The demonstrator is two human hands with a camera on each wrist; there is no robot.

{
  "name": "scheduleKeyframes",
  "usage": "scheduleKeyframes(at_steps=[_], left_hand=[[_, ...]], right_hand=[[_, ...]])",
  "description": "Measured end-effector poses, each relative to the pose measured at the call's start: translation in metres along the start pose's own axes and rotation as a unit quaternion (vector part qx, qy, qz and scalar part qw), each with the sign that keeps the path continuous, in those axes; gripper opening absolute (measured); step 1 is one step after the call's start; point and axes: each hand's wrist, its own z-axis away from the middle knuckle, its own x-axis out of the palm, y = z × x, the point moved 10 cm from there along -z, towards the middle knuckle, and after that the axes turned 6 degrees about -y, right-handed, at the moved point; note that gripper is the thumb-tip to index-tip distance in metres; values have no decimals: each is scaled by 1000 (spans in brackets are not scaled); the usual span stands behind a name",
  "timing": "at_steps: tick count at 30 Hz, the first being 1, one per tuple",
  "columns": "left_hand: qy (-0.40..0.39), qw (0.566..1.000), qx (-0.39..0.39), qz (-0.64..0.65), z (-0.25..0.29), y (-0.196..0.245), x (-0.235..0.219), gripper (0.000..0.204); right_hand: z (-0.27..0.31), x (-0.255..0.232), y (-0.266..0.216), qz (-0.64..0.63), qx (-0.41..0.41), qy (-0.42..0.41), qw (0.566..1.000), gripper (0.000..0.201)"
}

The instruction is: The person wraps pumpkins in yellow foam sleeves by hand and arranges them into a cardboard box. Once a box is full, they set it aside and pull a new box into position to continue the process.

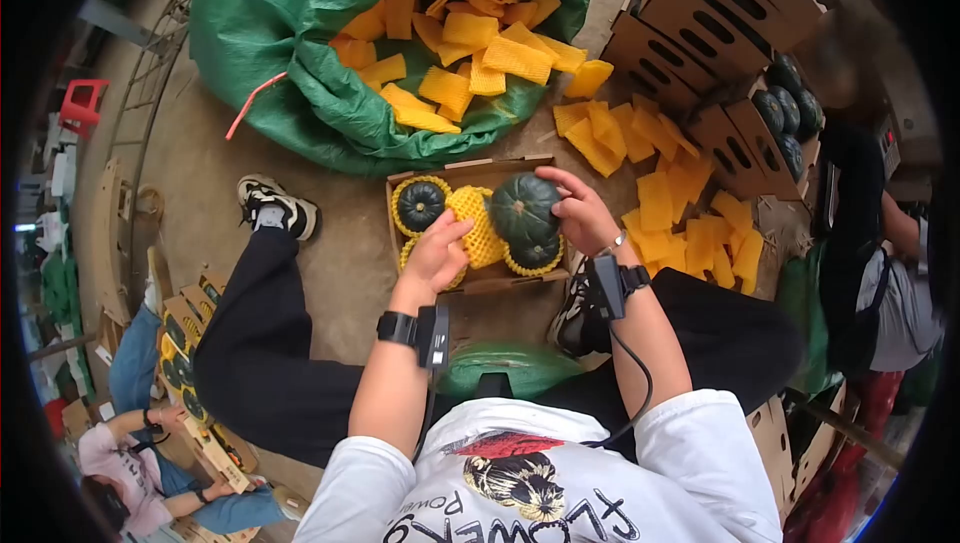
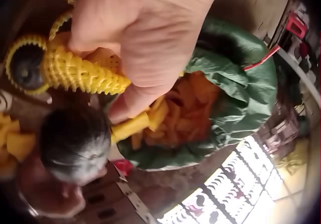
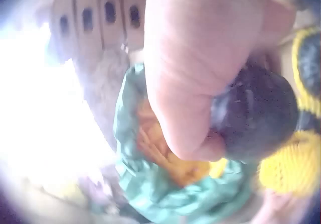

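Observation:
My right hand (image 1: 583, 211) grips a dark green round squash (image 1: 524, 207) from its right side, over a shallow cardboard box (image 1: 394, 226). In my left hand (image 1: 437, 254) is a yellow foam net sleeve (image 1: 474, 229), pinched between thumb and fingers and stretched out in the left wrist view. The sleeve is close beside the held squash. Inside the box sit other squashes in yellow nets, one at the back left (image 1: 420, 205) and one at the front right (image 1: 532, 255), partly covered by the held squash. My left hand hides much of the front left net (image 1: 410, 251).
Beyond the box stands a big green sack (image 1: 330, 113) full of flat yellow nets (image 1: 520, 58). More loose nets (image 1: 655, 203) lie on the floor at right, near stacked cardboard boxes (image 1: 690, 38). Other people (image 1: 130, 463) sit at the left and right edges.

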Motion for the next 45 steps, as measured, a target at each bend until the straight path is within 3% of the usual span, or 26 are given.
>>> scheduleKeyframes(at_steps=[1, 2, 3, 5, 7, 8, 9, 11, 14, 17, 18, 20, 23, 24, 26, 27, 28, 29, 31, 33, 38, 39, 40, 41, 44, 45], left_hand=[[4, 1000, 11, 12, 10, 2, 18, 49], [42, 987, 33, -149, 11, -1, 12, 56], [82, 947, 54, -305, 12, -2, 9, 63], [73, 968, 67, -228, 30, 12, 43, 71], [-8, 955, 40, -295, 43, 14, 67, 71], [-67, 964, 37, -253, 54, 15, 79, 65], [-71, 964, 37, -255, 60, 16, 85, 65], [-144, 989, -3, 10, 73, 5, 102, 57], [-141, 988, -20, 66, 72, -6, 87, 52], [-119, 992, -23, 38, 72, -2, 75, 53], [-60, 996, 30, -53, 67, 6, 60, 55], [35, 973, 119, -194, 66, 24, 44, 59], [69, 956, 116, -262, 67, 25, 31, 59], [67, 978, 38, -196, 69, 16, 34, 62], [51, 986, 16, -160, 63, 0, 36, 63], [33, 992, -4, -123, 59, -11, 39, 65], [56, 963, -20, -263, 51, -16, 24, 72], [95, 752, 37, -651, 50, 7, 21, 86], [31, 596, 76, -799, 51, 12, 70, 97], [-58, 570, 24, -819, 32, -24, 83, 100], [48, 783, 128, -607, -54, 5, 43, 79], [80, 828, 135, -539, -77, 8, 36, 78], [84, 839, 133, -521, -100, 4, 33, 76], [88, 807, 131, -569, -112, 0, 31, 78], [114, 704, 127, -689, -124, -7, 15, 80], [110, 657, 135, -734, -124, -6, 19, 80]], right_hand=[[4, 11, 8, 0, -4, -4, 1000, 51], [8, 16, 1, 238, -74, 66, 966, 46], [16, 36, -8, 460, -142, 131, 867, 42], [36, 45, -19, 468, -186, 230, 833, 32], [47, 7, -13, 289, -176, 248, 908, 31], [50, -17, 17, 48, -63, 251, 965, 32], [55, -9, 16, 49, -67, 253, 964, 32], [40, 60, 57, -196, 69, 37, 977, 32], [41, 79, 67, -207, 11, 11, 978, 30], [28, -5, 38, 235, -27, 150, 960, 24], [30, 6, 34, 234, -26, 150, 960, 24], [59, 48, -20, 488, -148, 280, 814, 21], [51, 28, 15, 243, -77, 230, 939, 24], [49, 26, 17, 241, -73, 231, 940, 24], [36, 33, 51, -120, -17, 128, 984, 34], [29, 48, 79, -314, 41, -32, 948, 44], [33, 43, 90, -326, 56, -6, 944, 46], [33, 38, 97, -336, 70, 16, 939, 48], [32, 23, 124, -337, 150, -1, 930, 44], [18, -2, 142, -324, 120, 13, 938, 38], [10, -85, 99, 21, 120, 240, 963, 37], [-7, -90, 81, 326, 114, 180, 921, 36], [-19, -79, 69, 598, 101, 103, 788, 36], [-17, -81, 72, 599, 102, 105, 787, 36], [-7, -68, 80, 732, 208, 96, 641, 34], [-4, -62, 78, 727, 195, 99, 651, 32]])
